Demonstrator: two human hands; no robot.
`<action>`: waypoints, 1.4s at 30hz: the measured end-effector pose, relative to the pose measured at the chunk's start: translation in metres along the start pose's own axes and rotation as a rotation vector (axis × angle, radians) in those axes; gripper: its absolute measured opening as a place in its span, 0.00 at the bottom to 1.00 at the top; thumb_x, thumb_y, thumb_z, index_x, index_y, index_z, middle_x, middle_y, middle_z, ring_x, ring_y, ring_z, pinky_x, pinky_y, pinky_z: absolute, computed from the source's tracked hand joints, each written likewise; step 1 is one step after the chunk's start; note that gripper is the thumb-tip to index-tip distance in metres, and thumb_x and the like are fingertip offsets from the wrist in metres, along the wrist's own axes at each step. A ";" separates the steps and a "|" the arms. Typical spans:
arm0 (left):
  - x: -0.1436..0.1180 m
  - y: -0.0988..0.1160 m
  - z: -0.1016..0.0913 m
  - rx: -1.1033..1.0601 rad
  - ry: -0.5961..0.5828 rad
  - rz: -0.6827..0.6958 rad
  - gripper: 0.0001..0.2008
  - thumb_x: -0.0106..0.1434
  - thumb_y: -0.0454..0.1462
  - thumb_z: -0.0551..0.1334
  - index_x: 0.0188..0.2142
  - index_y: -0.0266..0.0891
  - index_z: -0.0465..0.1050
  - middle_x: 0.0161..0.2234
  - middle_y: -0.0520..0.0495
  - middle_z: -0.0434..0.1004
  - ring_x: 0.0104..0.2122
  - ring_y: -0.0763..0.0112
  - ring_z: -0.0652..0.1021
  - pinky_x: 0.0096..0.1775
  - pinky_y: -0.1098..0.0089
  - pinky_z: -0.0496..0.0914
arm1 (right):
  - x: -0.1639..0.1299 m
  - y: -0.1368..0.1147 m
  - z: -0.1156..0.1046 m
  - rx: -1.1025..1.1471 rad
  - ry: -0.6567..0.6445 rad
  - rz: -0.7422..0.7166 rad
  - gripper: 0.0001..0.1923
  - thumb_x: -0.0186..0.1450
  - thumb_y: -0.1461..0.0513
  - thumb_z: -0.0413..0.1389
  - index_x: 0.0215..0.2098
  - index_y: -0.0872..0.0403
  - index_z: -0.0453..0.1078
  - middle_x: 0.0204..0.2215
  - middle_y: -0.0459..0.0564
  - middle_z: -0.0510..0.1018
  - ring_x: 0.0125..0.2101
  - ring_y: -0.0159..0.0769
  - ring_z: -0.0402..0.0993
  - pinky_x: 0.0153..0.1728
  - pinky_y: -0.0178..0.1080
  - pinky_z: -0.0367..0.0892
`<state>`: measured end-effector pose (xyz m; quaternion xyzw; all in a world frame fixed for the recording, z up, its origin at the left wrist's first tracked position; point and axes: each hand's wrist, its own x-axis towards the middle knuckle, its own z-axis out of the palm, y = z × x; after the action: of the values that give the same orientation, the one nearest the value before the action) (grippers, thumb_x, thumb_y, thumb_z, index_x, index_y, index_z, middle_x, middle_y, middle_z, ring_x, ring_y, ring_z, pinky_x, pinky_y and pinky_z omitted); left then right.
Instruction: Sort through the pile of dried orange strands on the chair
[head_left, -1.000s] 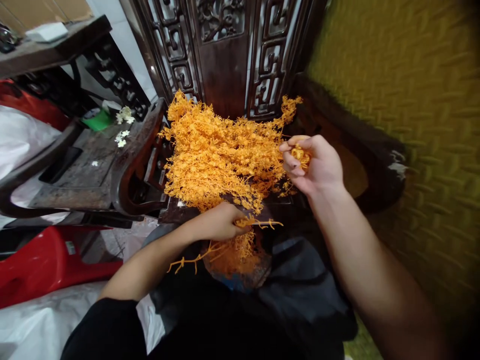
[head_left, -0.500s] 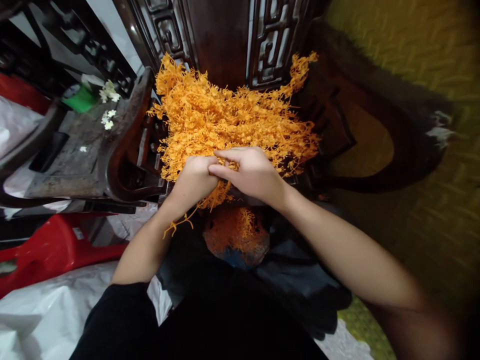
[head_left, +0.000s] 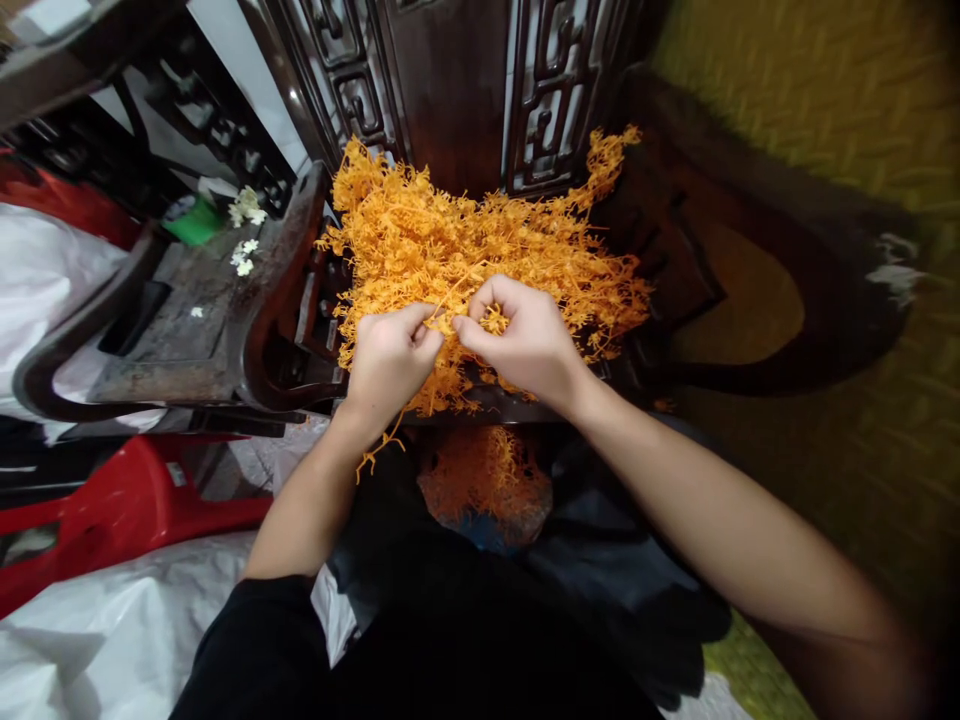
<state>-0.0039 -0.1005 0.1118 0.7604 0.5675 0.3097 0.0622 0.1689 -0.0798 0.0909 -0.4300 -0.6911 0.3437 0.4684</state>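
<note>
Two hands, left hand (head_left: 388, 360) and right hand (head_left: 525, 340), on one orange sprig heap (head_left: 465, 250)

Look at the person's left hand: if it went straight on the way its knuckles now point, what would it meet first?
Most likely the right hand, whose fingertips already sit close against the left hand. Between them lies only a thin orange plastic sprig from the heap; how far apart they stand in depth is hard to judge.
</note>
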 end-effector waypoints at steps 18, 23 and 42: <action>0.007 -0.015 0.000 0.002 0.069 0.022 0.14 0.64 0.31 0.58 0.40 0.37 0.84 0.38 0.45 0.86 0.36 0.65 0.83 0.42 0.68 0.73 | -0.003 -0.011 -0.001 0.132 -0.062 0.048 0.12 0.63 0.66 0.49 0.24 0.54 0.70 0.20 0.45 0.71 0.23 0.31 0.63 0.27 0.37 0.55; 0.028 -0.055 -0.018 0.143 0.367 -0.236 0.14 0.64 0.33 0.58 0.38 0.35 0.84 0.30 0.47 0.84 0.28 0.68 0.78 0.36 0.70 0.69 | -0.008 -0.018 -0.006 0.186 -0.121 0.070 0.14 0.61 0.67 0.50 0.18 0.53 0.64 0.16 0.44 0.66 0.20 0.30 0.61 0.23 0.37 0.53; 0.007 -0.002 0.006 0.367 0.042 0.028 0.15 0.71 0.38 0.55 0.46 0.37 0.80 0.37 0.39 0.84 0.36 0.62 0.81 0.39 0.68 0.67 | -0.004 -0.006 0.002 0.371 -0.285 0.266 0.28 0.74 0.45 0.47 0.23 0.53 0.65 0.15 0.43 0.67 0.15 0.28 0.60 0.20 0.36 0.55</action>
<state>-0.0014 -0.0915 0.1090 0.7600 0.6051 0.2177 -0.0938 0.1661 -0.0860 0.0938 -0.3711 -0.6126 0.5800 0.3880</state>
